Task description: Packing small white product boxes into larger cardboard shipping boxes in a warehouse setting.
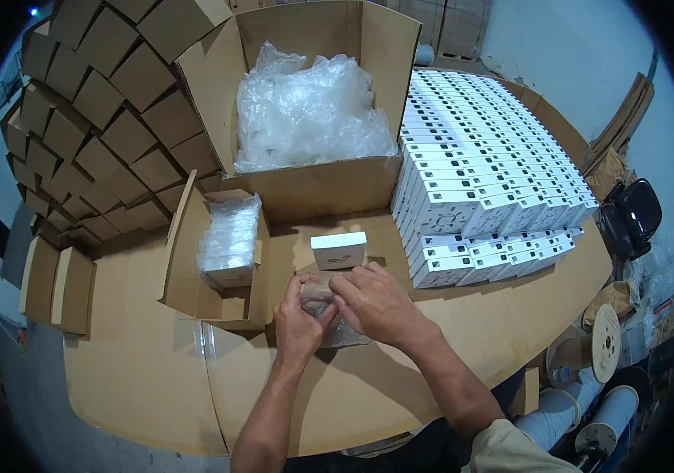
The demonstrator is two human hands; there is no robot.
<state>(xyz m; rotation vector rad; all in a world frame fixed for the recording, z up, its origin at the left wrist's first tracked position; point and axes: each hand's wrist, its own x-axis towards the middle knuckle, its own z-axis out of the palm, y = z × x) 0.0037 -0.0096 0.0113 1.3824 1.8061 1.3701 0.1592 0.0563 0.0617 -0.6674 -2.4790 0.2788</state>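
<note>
both hands pinch one clear plastic bag between them: the left hand has its fingers curled around the bag's left edge, thumb up against the film, and the right hand lies over the bag's top right part with fingers bent down onto it. what is inside the bag is too blurred to tell. the bag rests on the cardboard-covered table, near the middle of the head view, just in front of the person.

just beyond the hands stands a small white box, upright on the table and apart from the fingers. left of the hands sits an open small carton with its flaps spread; a bundle of plastic-wrapped items lies in it. behind the white box is a large open carton filled with crumpled clear plastic bags. to the right of that carton, rows of white boxes are stacked tightly on the table, reaching back to its far edge. at the left, a wall of folded brown cartons is piled high. at the lower right, beside the table, stand white spools, and a dark chair sits farther back.
</note>
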